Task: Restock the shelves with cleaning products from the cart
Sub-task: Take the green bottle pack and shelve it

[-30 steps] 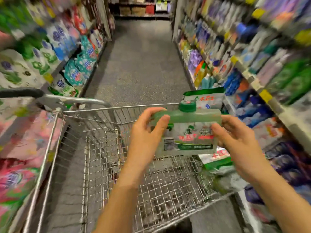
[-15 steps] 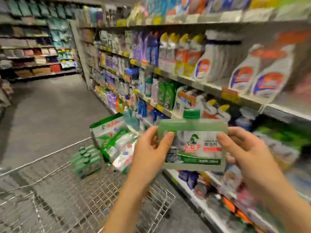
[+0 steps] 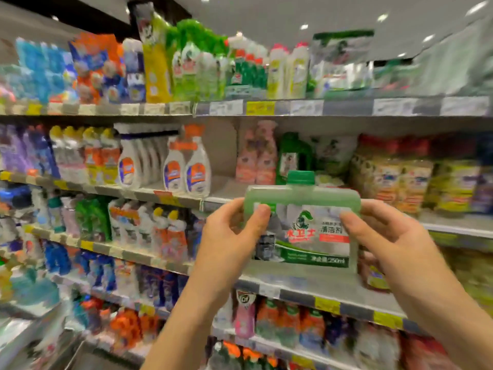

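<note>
A flat green cleaner bottle (image 3: 304, 209) with a green cap and a white-and-green label is held upright in front of the shelves. My left hand (image 3: 232, 236) grips its left edge, thumb on the front. My right hand (image 3: 384, 239) grips its right edge the same way. Behind the bottle runs a shelf board (image 3: 306, 279) that shows a bare stretch of surface. The cart is out of view.
Stocked shelves fill the view: white spray bottles (image 3: 186, 166) at mid left, pink bottles (image 3: 256, 156) and a dark green jug (image 3: 293, 153) behind the held bottle, jars (image 3: 400, 177) to the right. The top shelf (image 3: 240, 108) carries green and yellow products.
The view swung from the cart and aisle round to face the right-hand shelves. Both hands kept hold of the green bottle and raised it to shelf height.
</note>
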`<state>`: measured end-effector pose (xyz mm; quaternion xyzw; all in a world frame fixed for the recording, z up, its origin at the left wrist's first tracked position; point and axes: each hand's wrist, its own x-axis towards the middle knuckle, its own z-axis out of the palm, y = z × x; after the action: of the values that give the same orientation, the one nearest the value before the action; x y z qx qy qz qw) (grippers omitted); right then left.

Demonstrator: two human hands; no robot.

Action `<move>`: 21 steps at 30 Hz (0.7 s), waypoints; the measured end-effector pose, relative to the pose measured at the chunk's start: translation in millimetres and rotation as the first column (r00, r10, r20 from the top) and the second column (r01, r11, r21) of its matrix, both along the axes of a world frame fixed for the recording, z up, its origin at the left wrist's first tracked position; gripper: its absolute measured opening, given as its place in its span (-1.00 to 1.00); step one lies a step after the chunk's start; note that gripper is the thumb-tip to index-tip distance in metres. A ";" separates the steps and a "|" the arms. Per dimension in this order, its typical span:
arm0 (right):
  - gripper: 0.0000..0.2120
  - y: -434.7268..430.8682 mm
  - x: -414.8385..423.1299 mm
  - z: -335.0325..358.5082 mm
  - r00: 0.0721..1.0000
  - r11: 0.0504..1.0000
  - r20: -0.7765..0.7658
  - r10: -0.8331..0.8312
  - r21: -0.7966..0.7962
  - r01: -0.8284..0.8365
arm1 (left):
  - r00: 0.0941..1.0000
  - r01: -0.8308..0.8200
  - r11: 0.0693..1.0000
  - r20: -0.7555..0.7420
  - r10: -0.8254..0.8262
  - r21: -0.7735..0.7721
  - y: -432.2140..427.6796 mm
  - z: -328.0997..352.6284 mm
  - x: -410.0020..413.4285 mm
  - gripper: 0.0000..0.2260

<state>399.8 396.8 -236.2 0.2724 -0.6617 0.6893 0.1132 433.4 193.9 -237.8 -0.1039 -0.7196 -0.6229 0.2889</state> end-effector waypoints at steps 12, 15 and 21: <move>-0.69 130.2 -74.2 60.8 0.940 0.958 -0.185 -0.288 -0.071 0.279 | 0.932 0.319 0.944 -0.153 -0.328 -0.081 128.6 72.8 -140.5 -0.87; -0.64 147.4 -110.5 76.7 0.915 0.949 -0.254 -0.315 -0.055 0.311 | 0.911 0.344 0.934 -0.206 -0.356 -0.093 147.2 85.7 -183.0 -0.79; -0.70 161.0 -192.2 119.8 0.874 0.929 -0.335 -0.353 -0.013 0.370 | 0.902 0.304 0.945 -0.281 -0.327 -0.125 164.9 127.1 -269.4 -0.82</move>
<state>207.6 557.8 -116.4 0.2585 -0.6899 0.5830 0.3426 164.0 358.8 -110.6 -0.3230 -0.6652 -0.6098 0.2852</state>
